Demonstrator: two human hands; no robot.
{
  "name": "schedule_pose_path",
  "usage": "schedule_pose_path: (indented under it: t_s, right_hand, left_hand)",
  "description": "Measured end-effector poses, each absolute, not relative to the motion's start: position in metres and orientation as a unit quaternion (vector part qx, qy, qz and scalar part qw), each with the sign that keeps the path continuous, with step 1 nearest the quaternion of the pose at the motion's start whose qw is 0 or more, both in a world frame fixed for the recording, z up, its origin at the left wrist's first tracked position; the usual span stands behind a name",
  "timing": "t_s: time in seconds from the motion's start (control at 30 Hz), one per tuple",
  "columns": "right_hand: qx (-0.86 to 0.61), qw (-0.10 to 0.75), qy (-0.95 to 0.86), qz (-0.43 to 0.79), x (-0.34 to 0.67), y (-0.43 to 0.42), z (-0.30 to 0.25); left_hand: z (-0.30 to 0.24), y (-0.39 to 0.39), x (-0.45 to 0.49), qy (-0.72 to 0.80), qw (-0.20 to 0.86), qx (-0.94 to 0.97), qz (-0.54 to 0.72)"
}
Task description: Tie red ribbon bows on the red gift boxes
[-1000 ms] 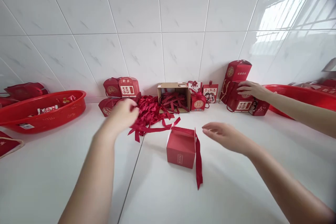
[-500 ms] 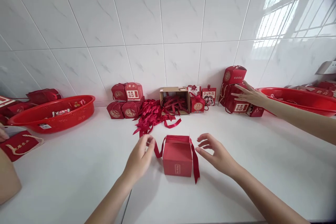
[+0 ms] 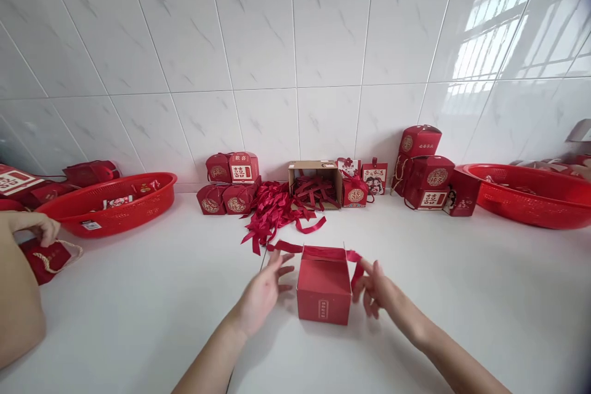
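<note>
On a white countertop (image 3: 138, 320), a red gift box (image 3: 324, 298) between the left hand (image 3: 260, 303), fingers spread just beside it, and the right hand (image 3: 379, 289), fingers bent at the red ribbon (image 3: 287, 247), grip unclear.

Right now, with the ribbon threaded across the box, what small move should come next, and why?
I'd probably close the left hand on the left tail of the red ribbon. That hand looks open beside the small red box, near that tail, while the right hand is at the other tail; its grip is unclear.
</note>
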State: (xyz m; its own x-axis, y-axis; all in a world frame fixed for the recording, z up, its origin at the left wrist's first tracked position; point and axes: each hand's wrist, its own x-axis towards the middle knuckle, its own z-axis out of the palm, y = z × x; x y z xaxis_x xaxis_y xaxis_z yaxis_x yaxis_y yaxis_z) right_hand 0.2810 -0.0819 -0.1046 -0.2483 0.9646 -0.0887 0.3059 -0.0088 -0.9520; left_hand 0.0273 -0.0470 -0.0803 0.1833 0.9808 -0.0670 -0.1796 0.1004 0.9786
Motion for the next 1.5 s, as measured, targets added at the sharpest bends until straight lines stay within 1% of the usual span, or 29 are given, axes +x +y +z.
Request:
schedule_pose_path:
  t_s: [0.07, 0.13, 0.2, 0.27, 0.37, 0.43, 0.5, 0.57, 0.67, 0.73, 0.83, 0.93, 1.07, 1.2, 1.4, 1.5]
  right_hand:
    - [-0.431, 0.477, -0.480, 0.597, 0.279, -0.076, -0.099]
    - [-0.340, 0.597, -0.341, 0.642, 0.276, -0.070, -0.092]
    - [-0.288, 0.665, -0.237, 0.646, 0.276, -0.064, -0.086]
    - [-0.265, 0.694, -0.172, 0.647, 0.278, -0.061, -0.083]
    - [-0.265, 0.712, -0.132, 0.637, 0.285, -0.062, -0.084]
    - [-0.286, 0.717, -0.141, 0.620, 0.290, -0.064, -0.086]
    - [-0.308, 0.721, -0.172, 0.597, 0.296, -0.067, -0.087]
    - [-0.333, 0.725, -0.218, 0.562, 0.299, -0.068, -0.085]
    - [-0.376, 0.732, -0.298, 0.483, 0.302, -0.066, -0.075]
    - [-0.395, 0.733, -0.355, 0.425, 0.303, -0.064, -0.064]
    - [-0.409, 0.710, -0.454, 0.349, 0.300, -0.059, -0.041]
    - [-0.400, 0.681, -0.539, 0.293, 0.293, -0.055, -0.017]
    - [-0.369, 0.668, -0.594, 0.255, 0.281, -0.051, 0.008]
    - [-0.356, 0.674, -0.598, 0.249, 0.278, -0.046, 0.019]
    - [-0.352, 0.678, -0.594, 0.252, 0.285, -0.039, 0.025]
    - [-0.354, 0.676, -0.603, 0.234, 0.287, -0.039, 0.027]
  left_hand:
    - [-0.073, -0.042, 0.026, 0.318, 0.701, 0.379, 0.513]
    - [-0.065, -0.039, 0.027, 0.258, 0.727, 0.293, 0.564]
    - [-0.059, -0.038, 0.029, 0.277, 0.705, 0.216, 0.617]
    - [-0.058, -0.039, 0.033, 0.325, 0.681, 0.170, 0.634]
    - [-0.060, -0.044, 0.036, 0.348, 0.690, 0.163, 0.613]
    - [-0.059, -0.047, 0.035, 0.342, 0.702, 0.178, 0.599]
    - [-0.054, -0.048, 0.033, 0.346, 0.680, 0.214, 0.610]
    - [-0.047, -0.047, 0.030, 0.361, 0.617, 0.284, 0.639]
    - [-0.035, -0.044, 0.028, 0.394, 0.482, 0.399, 0.674]
    - [-0.025, -0.041, 0.028, 0.418, 0.403, 0.443, 0.683]
    - [-0.009, -0.038, 0.032, 0.429, 0.349, 0.494, 0.671]
    - [0.006, -0.034, 0.041, 0.395, 0.357, 0.547, 0.645]
    - [0.020, -0.026, 0.053, 0.341, 0.381, 0.533, 0.674]
    - [0.026, -0.020, 0.061, 0.312, 0.410, 0.526, 0.677]
    - [0.035, -0.022, 0.061, 0.294, 0.364, 0.543, 0.697]
    - [0.039, -0.023, 0.060, 0.288, 0.367, 0.549, 0.694]
